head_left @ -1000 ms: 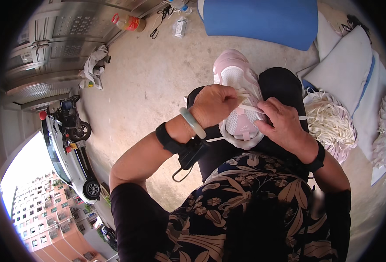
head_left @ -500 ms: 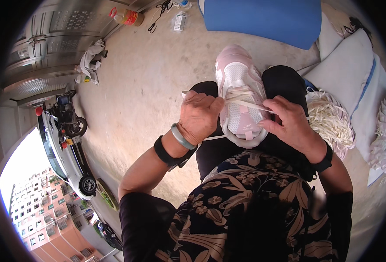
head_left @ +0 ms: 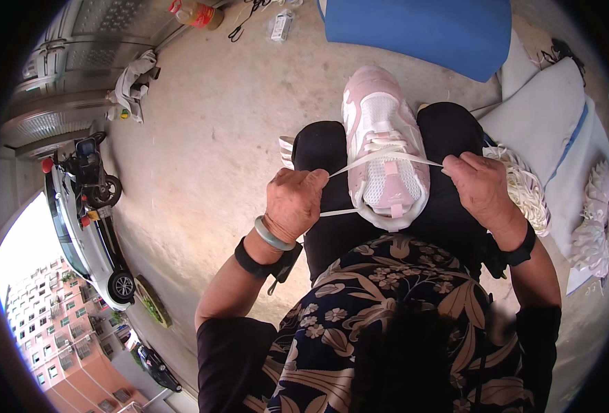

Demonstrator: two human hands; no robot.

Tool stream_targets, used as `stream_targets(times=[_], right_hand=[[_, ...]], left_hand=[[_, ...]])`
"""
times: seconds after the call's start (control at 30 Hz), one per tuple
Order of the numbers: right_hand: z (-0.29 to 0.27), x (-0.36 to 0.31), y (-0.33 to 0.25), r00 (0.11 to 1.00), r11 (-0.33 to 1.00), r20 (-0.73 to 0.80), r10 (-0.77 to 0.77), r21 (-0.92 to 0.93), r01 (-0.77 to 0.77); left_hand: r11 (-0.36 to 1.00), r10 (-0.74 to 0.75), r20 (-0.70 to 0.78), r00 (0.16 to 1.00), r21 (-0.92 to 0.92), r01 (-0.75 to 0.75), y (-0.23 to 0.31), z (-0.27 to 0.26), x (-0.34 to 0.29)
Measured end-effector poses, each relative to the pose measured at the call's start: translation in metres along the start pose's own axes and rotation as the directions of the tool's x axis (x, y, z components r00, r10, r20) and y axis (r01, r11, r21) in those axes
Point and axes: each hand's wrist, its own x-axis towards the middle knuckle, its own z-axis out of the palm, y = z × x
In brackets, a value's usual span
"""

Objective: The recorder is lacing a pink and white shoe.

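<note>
A pink and white sneaker (head_left: 380, 110) rests between my knees, its toe pointing away from me. A white shoelace (head_left: 417, 158) runs through its lower eyelets and stretches out to both sides. My left hand (head_left: 293, 199) is closed on one part of the lace, left of the shoe, and a second strand runs from near that hand back to the shoe's collar. On the other side, my right hand (head_left: 480, 184) pinches the other part of the lace, pulled out straight over my right knee. Both strands look taut above the tongue.
A bundle of white laces (head_left: 525, 186) lies right of my knee beside a pale sheet (head_left: 545, 117). Ahead is a blue board (head_left: 421, 34). A bottle (head_left: 196, 14) and a small carton (head_left: 281, 26) stand far left; a motorbike (head_left: 97, 175) and a white car (head_left: 88, 237) are beyond.
My hands have moved apart, the left down and leftward, the right out to the right. The lace between them has been drawn straight across the shoe.
</note>
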Motion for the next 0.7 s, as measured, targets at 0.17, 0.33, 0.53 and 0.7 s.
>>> stream_targets(times=[0.17, 0.33, 0.53, 0.7], right_hand=[[0.001, 0.003, 0.0, 1.0, 1.0, 0.005, 0.027, 0.0, -0.027], [0.002, 0.002, -0.001, 0.998, 0.999, 0.033, 0.046, -0.01, -0.045], [0.005, 0.004, -0.004, 0.995, 0.988, 0.009, 0.099, 0.122, -0.099], [-0.005, 0.022, -0.005, 0.969, 0.878, 0.043, 0.243, 0.414, -0.238]], left_hand=[[1.0, -0.024, -0.015, 1.0, -0.011, 0.024, -0.002, 0.002, -0.003], [1.0, -0.011, -0.047, 0.999, -0.004, 0.011, -0.001, 0.004, -0.004], [0.977, -0.083, -0.026, 0.996, -0.199, 0.076, 0.004, -0.024, 0.005], [0.789, 0.102, 0.225, 0.969, -0.611, 0.059, 0.042, -0.079, 0.022]])
